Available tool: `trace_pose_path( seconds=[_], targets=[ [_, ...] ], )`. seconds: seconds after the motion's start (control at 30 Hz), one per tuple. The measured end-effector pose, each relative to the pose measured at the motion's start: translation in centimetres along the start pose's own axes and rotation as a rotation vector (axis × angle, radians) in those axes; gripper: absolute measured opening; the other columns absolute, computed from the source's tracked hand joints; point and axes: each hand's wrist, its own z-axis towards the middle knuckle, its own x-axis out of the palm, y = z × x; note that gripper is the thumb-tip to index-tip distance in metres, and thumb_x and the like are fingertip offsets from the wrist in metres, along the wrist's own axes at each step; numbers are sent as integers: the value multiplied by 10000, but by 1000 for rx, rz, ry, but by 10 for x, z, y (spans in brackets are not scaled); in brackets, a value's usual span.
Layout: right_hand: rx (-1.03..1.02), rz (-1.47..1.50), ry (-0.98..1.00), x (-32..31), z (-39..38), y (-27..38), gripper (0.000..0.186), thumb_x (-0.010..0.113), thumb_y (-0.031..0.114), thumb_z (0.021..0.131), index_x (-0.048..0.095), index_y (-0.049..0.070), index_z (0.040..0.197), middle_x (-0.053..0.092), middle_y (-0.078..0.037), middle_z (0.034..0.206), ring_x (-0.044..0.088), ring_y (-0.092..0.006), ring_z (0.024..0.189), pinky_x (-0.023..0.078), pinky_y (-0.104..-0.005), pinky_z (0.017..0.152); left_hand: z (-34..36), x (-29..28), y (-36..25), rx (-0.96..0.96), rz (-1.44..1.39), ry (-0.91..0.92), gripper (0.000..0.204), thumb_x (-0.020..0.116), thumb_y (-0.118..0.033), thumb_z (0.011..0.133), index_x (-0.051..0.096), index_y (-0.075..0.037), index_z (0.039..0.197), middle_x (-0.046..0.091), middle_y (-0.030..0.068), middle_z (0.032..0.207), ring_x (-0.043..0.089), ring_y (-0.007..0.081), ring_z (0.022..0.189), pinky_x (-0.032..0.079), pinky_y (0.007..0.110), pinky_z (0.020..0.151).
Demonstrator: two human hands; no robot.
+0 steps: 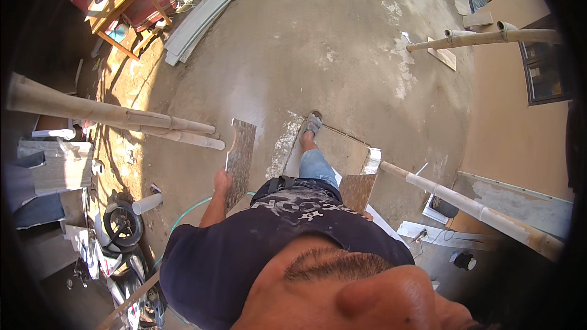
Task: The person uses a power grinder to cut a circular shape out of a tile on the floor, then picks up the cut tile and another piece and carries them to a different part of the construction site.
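Note:
My left hand (222,181) is closed on the edge of a brown, stone-patterned tile piece (241,159). That tile stands nearly upright at my left side, and a curved notch is cut near its far end. On my right, a second brown tile piece (358,191) with a wood-like face sits beside my hip. Only a bit of my right hand (368,216) shows at this tile's lower edge, where it appears to grip it; my body hides the rest. My one visible foot (314,123), in a sandal, is on the concrete floor.
Bamboo poles stand at left (177,128) and right (465,201), with another pole (483,39) at far right. Long grey panels (208,18) lie near a wooden table (119,3). A motorcycle (122,226) is at lower left. A green hose (183,215) runs by my left arm.

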Motion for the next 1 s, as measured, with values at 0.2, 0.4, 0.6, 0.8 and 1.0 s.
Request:
trace_pose_path(
  seconds=[0.2,0.4,0.6,0.8,1.0],
  targets=[
    [92,-16,97,-48,173,113,359,664,263,774,681,-87,852,655,-329,806,672,-487,837,510,-541,722,104,-38,-86,-115,149,-8,362,663,-246,814,682,37,1039,688,299,954,663,476,939,524,531,840],
    [-147,-64,-128,-168,311,239,339,686,217,808,671,-112,887,652,-342,811,669,-496,844,524,-539,715,229,-50,-188,-178,120,-52,371,649,-266,783,679,66,944,676,315,944,662,477,946,518,545,822],
    [-8,-64,-141,-234,475,361,377,689,242,814,667,-133,846,647,-356,829,662,-506,858,521,-541,730,400,-63,-295,-221,123,-16,299,619,-196,783,699,14,981,695,285,950,668,461,949,529,536,829],
    [-71,-82,-335,-276,627,416,420,689,287,801,629,-118,709,607,-347,713,622,-528,743,469,-565,676,605,-102,-477,-38,78,155,310,600,-193,794,695,10,1008,696,285,957,671,460,947,537,524,840],
    [185,104,-274,-325,747,498,369,664,260,773,629,-108,762,628,-344,782,625,-528,821,493,-553,735,801,-129,-649,239,235,126,329,644,-210,795,679,22,1026,688,297,939,670,464,911,530,539,821]
  ],
)
